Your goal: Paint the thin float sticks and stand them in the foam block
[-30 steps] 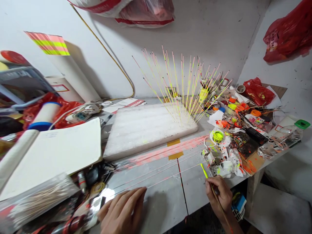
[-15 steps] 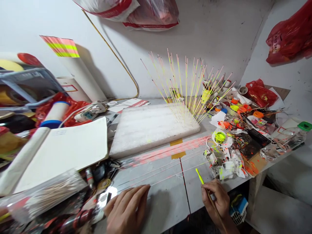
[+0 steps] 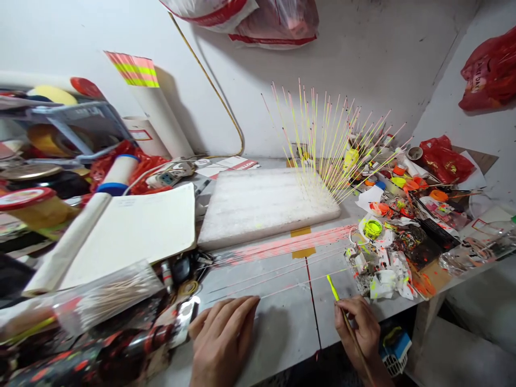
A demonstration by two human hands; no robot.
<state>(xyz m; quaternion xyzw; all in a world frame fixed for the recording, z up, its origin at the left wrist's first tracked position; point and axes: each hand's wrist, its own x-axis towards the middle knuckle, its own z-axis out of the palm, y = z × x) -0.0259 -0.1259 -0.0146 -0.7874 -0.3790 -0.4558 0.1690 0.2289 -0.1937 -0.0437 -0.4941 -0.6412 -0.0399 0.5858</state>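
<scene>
My right hand [image 3: 358, 325] grips a paintbrush [image 3: 351, 334] whose tip is coated in bright yellow paint. The brush tip stands close to the yellow-tipped end of a thin pale stick [image 3: 300, 285]. That stick runs from the closed fingertips of my left hand [image 3: 226, 333], palm down low over the grey table [image 3: 278, 338]; the thumb's grip is mostly hidden. Beyond it lie several more thin sticks with pink ends [image 3: 282, 242]. Many pink-and-yellow sticks [image 3: 322, 140] stand upright in a white foam block [image 3: 258, 204].
An open pot of yellow paint [image 3: 371, 229] sits among stained paper and paint jars at right. At left are an open notebook [image 3: 137, 226], a bag of cotton swabs [image 3: 116, 295] and a power strip [image 3: 169, 176]. Plastic bags [image 3: 278, 24] hang on the wall.
The view has swung left, so the scene sits further right in the picture. Both hands keep nearly the same pose, and the brush is still beside the stick's end.
</scene>
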